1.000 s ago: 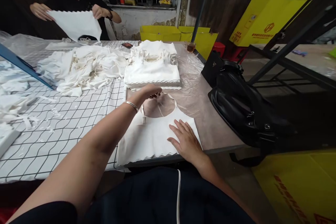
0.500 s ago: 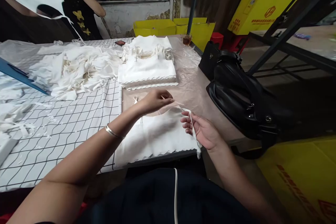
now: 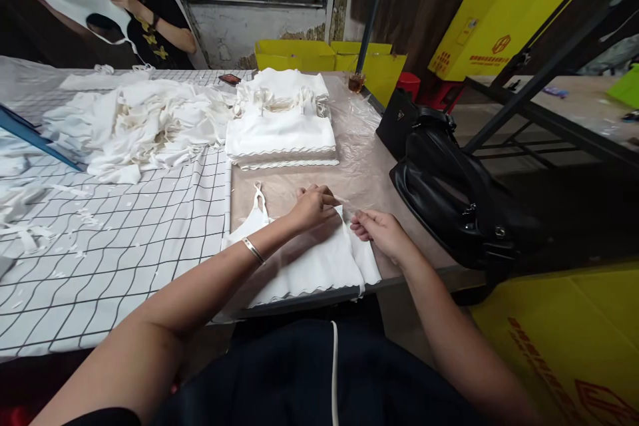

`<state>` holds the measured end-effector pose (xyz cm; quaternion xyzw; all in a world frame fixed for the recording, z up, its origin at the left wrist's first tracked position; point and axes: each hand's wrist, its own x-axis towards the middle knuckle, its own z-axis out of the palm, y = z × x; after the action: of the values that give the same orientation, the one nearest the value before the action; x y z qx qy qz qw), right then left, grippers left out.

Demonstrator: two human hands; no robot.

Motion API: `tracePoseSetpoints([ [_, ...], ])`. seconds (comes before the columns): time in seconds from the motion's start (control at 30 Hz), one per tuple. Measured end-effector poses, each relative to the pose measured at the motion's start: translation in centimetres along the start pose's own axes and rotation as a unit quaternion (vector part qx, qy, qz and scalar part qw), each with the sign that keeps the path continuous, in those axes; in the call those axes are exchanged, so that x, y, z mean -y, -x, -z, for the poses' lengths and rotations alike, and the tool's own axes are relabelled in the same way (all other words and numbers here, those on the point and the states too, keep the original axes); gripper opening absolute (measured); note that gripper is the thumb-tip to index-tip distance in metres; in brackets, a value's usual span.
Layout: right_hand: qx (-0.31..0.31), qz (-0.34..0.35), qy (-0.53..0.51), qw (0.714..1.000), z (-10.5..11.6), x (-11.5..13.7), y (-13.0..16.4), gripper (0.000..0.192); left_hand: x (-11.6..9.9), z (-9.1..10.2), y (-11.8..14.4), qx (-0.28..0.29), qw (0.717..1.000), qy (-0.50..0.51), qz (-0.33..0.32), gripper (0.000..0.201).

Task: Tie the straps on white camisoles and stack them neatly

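A white camisole (image 3: 304, 266) with a wavy hem lies flat at the table's front edge, one thin strap (image 3: 258, 196) looped upward on its left side. Across its upper part reaches my left hand (image 3: 315, 208), its fingers bent and closed at the top right corner of the fabric. My right hand (image 3: 379, 231) is just right of that corner, thumb and fingers pinched together. Whatever sits between those fingertips is too small to make out. A narrow white band runs down the camisole's right side and hangs over the edge.
Behind the camisole stands a stack of folded white tops (image 3: 282, 136). A heap of white garments (image 3: 150, 123) covers the left on a checked cloth (image 3: 164, 246). At the right lies a black bag (image 3: 449, 180); a glass (image 3: 355, 82) stands farther back. A co-worker (image 3: 160, 20) holds up a white garment.
My left hand has moved right, and my right hand has released the dangling band, which now lies on the camisole. The co-worker has lowered the held garment.
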<state>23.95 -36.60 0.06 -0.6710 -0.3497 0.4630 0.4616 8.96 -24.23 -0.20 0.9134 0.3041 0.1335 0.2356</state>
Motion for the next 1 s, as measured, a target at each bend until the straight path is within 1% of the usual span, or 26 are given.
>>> tracePoseSetpoints([
  [0.07, 0.034, -0.043, -0.045, 0.997, -0.6, 0.8, -1.0, 0.025, 0.0, 0.1, 0.2, -0.006, 1.000, 0.011, 0.005, 0.024],
  [0.17, 0.098, -0.103, -0.111, 0.984, -1.5, 1.7, -1.8, 0.015, 0.0, 0.2, 0.3, -0.010, 0.999, 0.032, 0.015, 0.024],
  [0.27, 0.142, -0.157, -0.175, 0.962, -1.7, 2.1, -1.6, 0.009, 0.0, 0.4, 0.2, -0.001, 0.997, 0.063, 0.036, 0.024],
  [0.37, 0.171, -0.178, -0.205, 0.947, -1.2, 2.1, -0.8, 0.004, 0.5, 0.7, -0.2, 0.009, 0.992, 0.105, 0.064, 0.025],
  [0.43, 0.183, -0.174, -0.198, 0.947, -0.6, 2.1, -0.2, 0.002, 1.0, 0.8, -0.3, 0.016, 0.989, 0.115, 0.086, 0.026],
  [0.5, 0.194, -0.158, -0.175, 0.952, 0.1, 2.3, 0.4, 0.007, 1.3, 0.8, -0.2, 0.016, 0.991, 0.087, 0.104, 0.027],
  [0.53, 0.195, -0.148, -0.161, 0.956, 0.3, 2.5, 0.6, 0.010, 1.3, 0.7, 0.0, 0.013, 0.993, 0.061, 0.101, 0.027],
  [0.57, 0.193, -0.137, -0.147, 0.960, 0.5, 2.7, 0.7, 0.012, 1.2, 0.7, 0.2, 0.009, 0.996, 0.033, 0.084, 0.028],
  [0.6, 0.187, -0.125, -0.134, 0.965, 0.7, 3.0, 0.6, 0.013, 0.9, 0.6, 0.4, 0.005, 0.999, 0.010, 0.051, 0.033],
  [0.67, 0.167, -0.105, -0.105, 0.975, 0.8, 3.8, 0.4, 0.014, -0.1, 0.6, 0.8, -0.001, 0.999, -0.015, -0.043, 0.050],
  [0.7, 0.157, -0.095, -0.088, 0.979, 0.8, 4.3, 0.3, 0.014, -0.7, 0.7, 0.8, -0.007, 0.996, -0.018, -0.087, 0.052],
  [0.73, 0.149, -0.083, -0.069, 0.983, 0.8, 4.9, 0.2, 0.016, -1.2, 0.8, 0.8, -0.015, 0.993, -0.018, -0.115, 0.047],
  [0.77, 0.145, -0.069, -0.049, 0.986, 0.8, 5.4, 0.1, 0.018, -1.6, 0.9, 0.7, -0.026, 0.991, -0.019, -0.126, 0.037],
  [0.8, 0.143, -0.055, -0.027, 0.988, 0.9, 5.8, 0.3, 0.022, -1.8, 1.1, 0.5, -0.038, 0.991, -0.020, -0.124, 0.030],
  [0.87, 0.151, -0.023, 0.019, 0.988, 1.1, 6.4, 0.9, 0.028, -1.6, 1.6, 0.1, -0.056, 0.994, -0.024, -0.094, 0.026],
  [0.93, 0.169, -0.012, 0.067, 0.983, 1.5, 6.2, 2.2, 0.031, -0.8, 1.7, 0.2, -0.050, 0.996, -0.029, -0.061, 0.029],
  [1.0, 0.185, -0.031, 0.106, 0.977, 1.8, 5.1, 3.7, 0.032, 0.3, 1.5, 0.9, -0.031, 0.998, -0.036, -0.034, 0.036],
])
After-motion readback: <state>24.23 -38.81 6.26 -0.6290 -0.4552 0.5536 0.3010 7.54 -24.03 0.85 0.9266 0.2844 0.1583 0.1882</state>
